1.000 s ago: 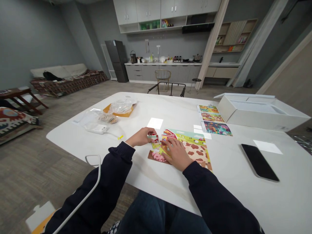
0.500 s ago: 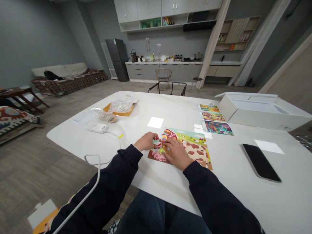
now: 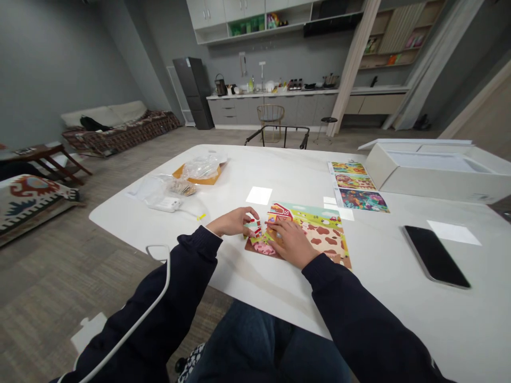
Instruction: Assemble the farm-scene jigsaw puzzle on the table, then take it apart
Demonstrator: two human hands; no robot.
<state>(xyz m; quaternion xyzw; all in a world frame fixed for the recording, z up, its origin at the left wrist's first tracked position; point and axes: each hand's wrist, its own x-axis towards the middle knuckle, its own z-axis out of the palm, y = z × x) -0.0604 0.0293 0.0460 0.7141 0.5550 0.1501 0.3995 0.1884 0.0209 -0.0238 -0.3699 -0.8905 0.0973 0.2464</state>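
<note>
A farm-scene jigsaw puzzle (image 3: pixel 315 234) with a red barn and brown-spotted cow pattern lies on the white table (image 3: pixel 279 170). Its left end is broken up into loose pieces. My left hand (image 3: pixel 233 222) pinches a small red-and-white puzzle piece (image 3: pixel 252 229) just above that end. My right hand (image 3: pixel 291 243) rests on the puzzle beside the barn, its fingers curled over the pieces. Whether those fingers grip a piece is hidden. Dark sleeves cover both forearms.
Three picture cards (image 3: pixel 355 186) lie beyond the puzzle, next to an open white box (image 3: pixel 439 173). A black smartphone (image 3: pixel 435 256) lies at the right. Plastic bags (image 3: pixel 202 167) and a white device (image 3: pixel 165 204) sit at the left. A white cable (image 3: pixel 159 271) crosses my left sleeve.
My left hand has drawn back slightly and up from the puzzle, still holding the piece. The right hand stays on the puzzle. The whole scene sits higher as my head has tilted.
</note>
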